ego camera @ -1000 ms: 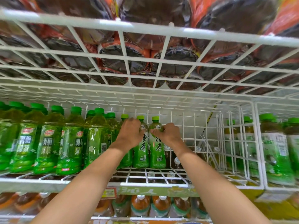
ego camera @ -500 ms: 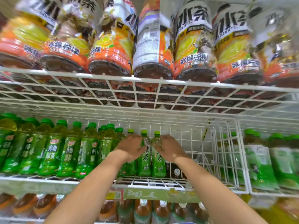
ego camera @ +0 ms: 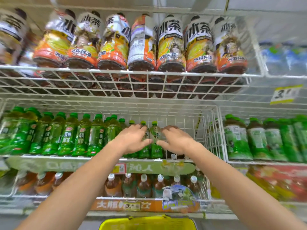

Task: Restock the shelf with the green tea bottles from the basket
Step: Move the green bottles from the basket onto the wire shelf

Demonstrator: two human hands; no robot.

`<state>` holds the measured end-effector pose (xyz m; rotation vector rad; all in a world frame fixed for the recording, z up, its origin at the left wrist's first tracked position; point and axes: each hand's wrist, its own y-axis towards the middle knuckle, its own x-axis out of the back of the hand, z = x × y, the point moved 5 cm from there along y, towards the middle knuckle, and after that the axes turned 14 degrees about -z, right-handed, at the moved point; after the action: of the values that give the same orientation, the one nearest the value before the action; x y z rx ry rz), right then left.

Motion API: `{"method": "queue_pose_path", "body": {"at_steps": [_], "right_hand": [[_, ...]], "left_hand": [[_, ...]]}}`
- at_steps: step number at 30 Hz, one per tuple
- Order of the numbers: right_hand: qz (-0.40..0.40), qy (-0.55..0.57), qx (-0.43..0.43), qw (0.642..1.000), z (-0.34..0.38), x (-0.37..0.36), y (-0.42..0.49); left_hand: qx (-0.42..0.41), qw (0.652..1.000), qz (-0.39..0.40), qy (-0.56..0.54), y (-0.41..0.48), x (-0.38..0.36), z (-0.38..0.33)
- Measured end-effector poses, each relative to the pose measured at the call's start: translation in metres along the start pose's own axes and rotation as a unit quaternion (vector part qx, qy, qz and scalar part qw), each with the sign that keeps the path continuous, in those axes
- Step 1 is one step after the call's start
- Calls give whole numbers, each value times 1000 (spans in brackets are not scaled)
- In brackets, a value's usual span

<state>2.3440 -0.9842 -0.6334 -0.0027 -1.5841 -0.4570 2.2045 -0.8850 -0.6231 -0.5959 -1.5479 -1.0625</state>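
Two green tea bottles point(ego camera: 155, 140) stand upright at frame centre on the white wire shelf point(ego camera: 206, 161), set beside the plum-tea row to keep facings tight. The left hand point(ego camera: 132, 138) and right hand point(ego camera: 174, 140) flank them with fingers spread and loose, gripping nothing. The yellow basket point(ego camera: 147, 223) waits at bottom centre.

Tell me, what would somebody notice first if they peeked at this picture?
Probably the two bare arms reaching in, with the left hand and right hand on either side of a green tea bottle on the middle wire shelf. Next, the orange-labelled bottles on the shelf above, and the yellow basket at the bottom edge.
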Motion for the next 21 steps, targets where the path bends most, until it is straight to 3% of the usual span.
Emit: {"method": "queue_pose_path", "body": {"at_steps": [5, 13, 21], "right_hand": [[-24, 0, 14, 1000, -3, 12, -38], [-17, 2, -3, 1000, 4, 7, -77], [-27, 40, 65, 997, 67, -34, -99]], "left_hand": [[-26, 999, -30, -2, -30, 11, -13], [-33, 999, -11, -12, -76, 5, -23], [-27, 999, 11, -29, -128, -30, -13]]}}
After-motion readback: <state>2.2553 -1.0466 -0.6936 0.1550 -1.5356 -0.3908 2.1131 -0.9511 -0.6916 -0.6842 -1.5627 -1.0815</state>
